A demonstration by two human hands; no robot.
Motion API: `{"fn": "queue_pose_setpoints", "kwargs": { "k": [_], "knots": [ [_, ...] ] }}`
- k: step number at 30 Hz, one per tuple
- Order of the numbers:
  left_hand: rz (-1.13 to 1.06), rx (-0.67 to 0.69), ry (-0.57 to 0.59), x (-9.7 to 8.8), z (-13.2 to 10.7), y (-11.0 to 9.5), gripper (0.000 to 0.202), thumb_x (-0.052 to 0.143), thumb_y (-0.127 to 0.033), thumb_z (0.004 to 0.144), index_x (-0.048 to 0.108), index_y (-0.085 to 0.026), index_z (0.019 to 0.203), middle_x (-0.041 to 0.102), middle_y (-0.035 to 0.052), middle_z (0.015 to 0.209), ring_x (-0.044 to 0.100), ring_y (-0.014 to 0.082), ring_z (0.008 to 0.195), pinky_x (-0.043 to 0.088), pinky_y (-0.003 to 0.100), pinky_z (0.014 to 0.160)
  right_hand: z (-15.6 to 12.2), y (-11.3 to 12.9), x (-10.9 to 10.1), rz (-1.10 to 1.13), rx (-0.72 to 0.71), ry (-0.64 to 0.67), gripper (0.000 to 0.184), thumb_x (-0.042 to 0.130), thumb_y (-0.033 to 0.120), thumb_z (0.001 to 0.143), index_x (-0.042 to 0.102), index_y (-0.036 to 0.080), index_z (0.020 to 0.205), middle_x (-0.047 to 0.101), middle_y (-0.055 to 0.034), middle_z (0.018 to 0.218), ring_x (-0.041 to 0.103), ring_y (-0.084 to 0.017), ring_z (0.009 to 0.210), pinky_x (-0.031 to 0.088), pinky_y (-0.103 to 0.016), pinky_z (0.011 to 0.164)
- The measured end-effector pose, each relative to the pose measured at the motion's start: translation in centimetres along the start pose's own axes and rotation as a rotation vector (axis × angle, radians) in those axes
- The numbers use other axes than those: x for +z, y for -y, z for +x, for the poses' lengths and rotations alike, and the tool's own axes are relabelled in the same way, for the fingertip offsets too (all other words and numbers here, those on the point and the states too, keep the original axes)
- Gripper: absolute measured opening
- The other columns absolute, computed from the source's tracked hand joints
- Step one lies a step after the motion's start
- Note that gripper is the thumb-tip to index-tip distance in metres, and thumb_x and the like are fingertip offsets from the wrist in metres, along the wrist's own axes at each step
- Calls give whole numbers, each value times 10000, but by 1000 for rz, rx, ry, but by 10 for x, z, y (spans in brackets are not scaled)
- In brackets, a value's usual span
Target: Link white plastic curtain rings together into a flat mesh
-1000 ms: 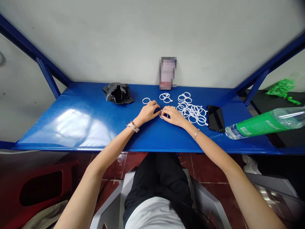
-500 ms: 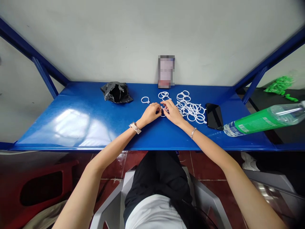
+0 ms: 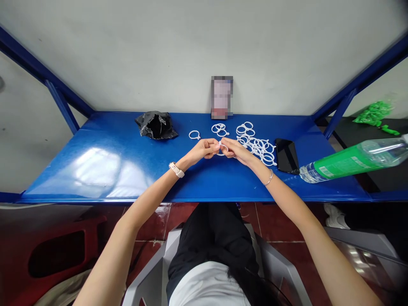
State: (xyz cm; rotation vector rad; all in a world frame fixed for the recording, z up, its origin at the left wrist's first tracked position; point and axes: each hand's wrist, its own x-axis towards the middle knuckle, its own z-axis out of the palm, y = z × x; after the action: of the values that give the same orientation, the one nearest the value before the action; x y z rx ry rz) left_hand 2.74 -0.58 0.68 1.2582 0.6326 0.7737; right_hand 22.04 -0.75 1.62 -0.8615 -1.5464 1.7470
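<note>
My left hand [image 3: 202,151] and my right hand [image 3: 237,151] meet above the blue table [image 3: 127,165], fingertips pinched together on one small white plastic ring [image 3: 221,146]. Both hands are turned inward and lifted a little off the surface. Just right of my right hand lies a pile of several white rings [image 3: 258,144]. A pair of joined rings [image 3: 219,128] lies beyond the hands, and a single ring [image 3: 194,135] lies to the left of that.
A crumpled black bag [image 3: 155,124] sits at the back left. A blurred card [image 3: 221,97] leans on the wall. A black phone [image 3: 286,155] lies right of the rings, beside a green-labelled bottle [image 3: 353,160] on its side. Green parts [image 3: 374,114] lie far right.
Both hands have risen off the table and turned inward, bringing one white ring up between the fingertips. Everything else on the table has stayed put.
</note>
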Motion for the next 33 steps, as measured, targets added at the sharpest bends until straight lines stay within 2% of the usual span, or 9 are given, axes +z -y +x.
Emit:
{"fn": "queue_pose_setpoints", "kwargs": {
  "k": [4, 7, 10, 14, 17, 19, 24, 28, 33],
  "knots": [
    [-92, 56, 55, 9, 0, -6, 539, 830, -605, 710, 535, -155, 684, 331, -84, 529, 223, 23, 460, 170, 201, 467, 0, -3, 6, 174, -52, 25, 543, 776, 644, 739, 441, 220, 686, 278, 106, 544, 163, -59, 482, 159, -235, 473],
    [-108, 122, 6, 10, 1, -8, 557, 806, -631, 723, 506, -166, 659, 317, -78, 544, 234, 37, 479, 220, 210, 490, 3, -7, 8, 315, -89, 17, 573, 799, 635, 710, 403, 227, 643, 242, 99, 545, 198, -73, 493, 266, -242, 499],
    [43, 128, -12, 0, 0, -10, 534, 760, -653, 755, 545, -167, 701, 379, -62, 572, 281, 52, 492, 253, 222, 505, 6, -10, 5, 302, -45, -17, 453, 782, 574, 745, 509, 218, 683, 369, 75, 595, 287, -74, 523, 329, -246, 529],
    [606, 208, -151, -25, -2, -10, 432, 653, -579, 875, 672, -150, 834, 606, 20, 704, 479, 113, 605, 364, 254, 599, 9, -13, -4, 36, -47, -131, 218, 691, 419, 828, 674, 221, 918, 657, -27, 975, 560, -110, 740, 467, -260, 667],
    [1133, 192, -396, -43, -4, -8, 221, 610, -327, 926, 711, -144, 855, 663, 62, 803, 551, 158, 683, 417, 288, 678, 11, -17, -10, -218, -122, -242, 227, 616, 327, 857, 709, 254, 1051, 636, -48, 1229, 634, -153, 899, 533, -312, 788],
    [1335, 131, -453, -50, -6, -6, 181, 574, -234, 932, 729, -146, 962, 687, 88, 928, 593, 177, 731, 461, 307, 731, 11, -21, -13, -364, -168, -285, 244, 566, 289, 875, 726, 251, 1055, 631, -58, 1228, 648, -178, 942, 554, -350, 819],
    [1469, 116, -481, -52, -4, -1, 319, 543, -264, 968, 647, -148, 1247, 604, 142, 1297, 655, 220, 915, 532, 372, 883, 13, -27, -16, -632, -300, -336, 269, 489, 208, 919, 744, 236, 1001, 651, -79, 1173, 629, -223, 1091, 550, -396, 901],
    [1471, 187, -410, -39, 17, 2, 319, 509, -219, 978, 623, -164, 1271, 613, 128, 1314, 586, 279, 1192, 496, 411, 1022, 13, -29, -17, -768, -319, -330, 281, 458, 191, 943, 731, 228, 1002, 648, -88, 1161, 621, -231, 1094, 535, -409, 922],
    [1471, 154, -327, -17, 55, 15, 373, 475, -138, 963, 573, -86, 1319, 591, 182, 1339, 533, 309, 1239, 426, 429, 1078, 14, -37, -19, -1019, -350, -295, 268, 472, 173, 928, 714, 224, 1031, 648, -105, 1169, 574, -277, 1101, 470, -506, 1037]
  ]
}}
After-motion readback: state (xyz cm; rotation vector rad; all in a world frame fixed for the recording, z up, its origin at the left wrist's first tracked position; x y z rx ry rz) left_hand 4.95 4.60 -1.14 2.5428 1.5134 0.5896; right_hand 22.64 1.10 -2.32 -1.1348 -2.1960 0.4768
